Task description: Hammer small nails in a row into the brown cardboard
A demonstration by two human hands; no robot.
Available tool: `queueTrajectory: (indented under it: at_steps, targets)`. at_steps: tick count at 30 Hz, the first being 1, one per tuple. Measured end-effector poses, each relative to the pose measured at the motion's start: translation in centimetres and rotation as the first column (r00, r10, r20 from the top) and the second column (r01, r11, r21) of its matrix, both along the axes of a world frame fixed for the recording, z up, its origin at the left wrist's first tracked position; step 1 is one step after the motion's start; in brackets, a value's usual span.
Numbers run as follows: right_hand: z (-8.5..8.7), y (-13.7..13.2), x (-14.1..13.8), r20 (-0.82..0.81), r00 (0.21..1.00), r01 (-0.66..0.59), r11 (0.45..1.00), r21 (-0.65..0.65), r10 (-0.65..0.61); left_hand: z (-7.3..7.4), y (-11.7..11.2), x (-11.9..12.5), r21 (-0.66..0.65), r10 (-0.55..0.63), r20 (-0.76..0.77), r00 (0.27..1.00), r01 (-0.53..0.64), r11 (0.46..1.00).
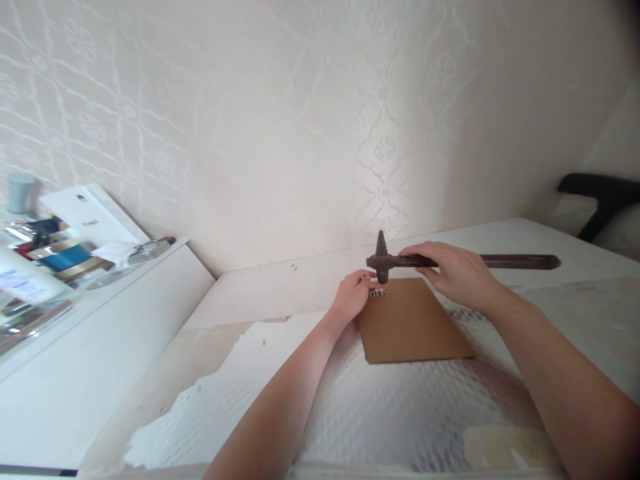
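My right hand (453, 270) is closed round the brown handle of a hammer (520, 261), close behind its dark head (381, 260). The head hangs just above the far left corner of a brown board (410, 323) lying on a white textured sheet (400, 407). My left hand (354, 293) rests at that same corner with its fingertips pinched together right under the hammer head. Something small and speckled (377, 293) sits between those fingers; I cannot make out what it is.
A white table (280, 280) stands against a patterned wall (300, 120). On the left is a lower white shelf (100, 320) crowded with bottles, a blue tin (65, 257) and a white box (85, 213). A dark chair arm (600, 193) shows at the right.
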State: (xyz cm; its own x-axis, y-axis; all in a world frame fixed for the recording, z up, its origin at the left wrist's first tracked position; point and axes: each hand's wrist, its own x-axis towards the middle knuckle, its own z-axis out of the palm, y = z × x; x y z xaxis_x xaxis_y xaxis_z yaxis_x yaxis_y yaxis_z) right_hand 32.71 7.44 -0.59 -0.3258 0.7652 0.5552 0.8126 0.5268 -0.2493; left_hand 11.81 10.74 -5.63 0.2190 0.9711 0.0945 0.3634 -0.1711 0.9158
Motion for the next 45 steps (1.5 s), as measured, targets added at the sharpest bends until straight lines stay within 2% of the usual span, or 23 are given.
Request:
queueTrajectory:
  at_steps: [4, 9, 14, 21, 26, 30, 35, 40, 45]
  targets:
    - [-0.13, 0.13, 0.10, 0.028, 0.999, -0.019, 0.999, -0.029, 0.020, -0.12, 0.18, -0.01, 0.014, 0.019, -0.021, 1.000, -0.018, 1.000]
    - [-0.04, 0.15, 0.12, 0.013, 1.000, 0.003, 1.000, 0.002, -0.003, 0.03, 0.07, -0.02, -0.010, -0.010, -0.003, 1.000, 0.010, 1.000]
    - [-0.05, 0.09, 0.02, 0.021, 0.999, -0.035, 0.999, -0.022, 0.036, -0.18, 0.23, -0.03, 0.028, 0.027, -0.040, 0.999, -0.026, 0.999]
    - [0.19, -0.12, -0.04, -0.040, 0.999, -0.018, 1.000, 0.012, 0.018, 0.12, -0.05, -0.03, -0.009, -0.011, 0.009, 1.000, 0.011, 1.000]
    - [0.24, -0.17, -0.02, 0.011, 0.999, -0.031, 0.999, -0.043, 0.032, 0.27, -0.04, 0.02, -0.006, 0.007, -0.022, 1.000, -0.007, 1.000]
    - [0.33, -0.20, -0.06, -0.025, 1.000, -0.013, 1.000, 0.000, 0.013, 0.44, -0.17, 0.08, -0.039, -0.011, 0.026, 1.000, 0.012, 0.999]
    - [0.16, -0.11, -0.02, -0.003, 0.998, -0.056, 0.998, -0.023, 0.056, 0.61, -0.24, 0.10, -0.006, 0.014, -0.018, 1.000, -0.014, 1.000]
    - [0.20, -0.04, 0.07, -0.027, 0.999, -0.018, 1.000, -0.001, 0.018, 0.76, -0.38, 0.20, -0.047, -0.019, 0.038, 0.999, 0.021, 0.999]
    - [0.10, -0.08, -0.05, -0.010, 0.998, -0.064, 0.997, -0.041, 0.064, 0.58, -0.18, 0.23, 0.011, 0.012, -0.013, 1.000, -0.012, 1.000]
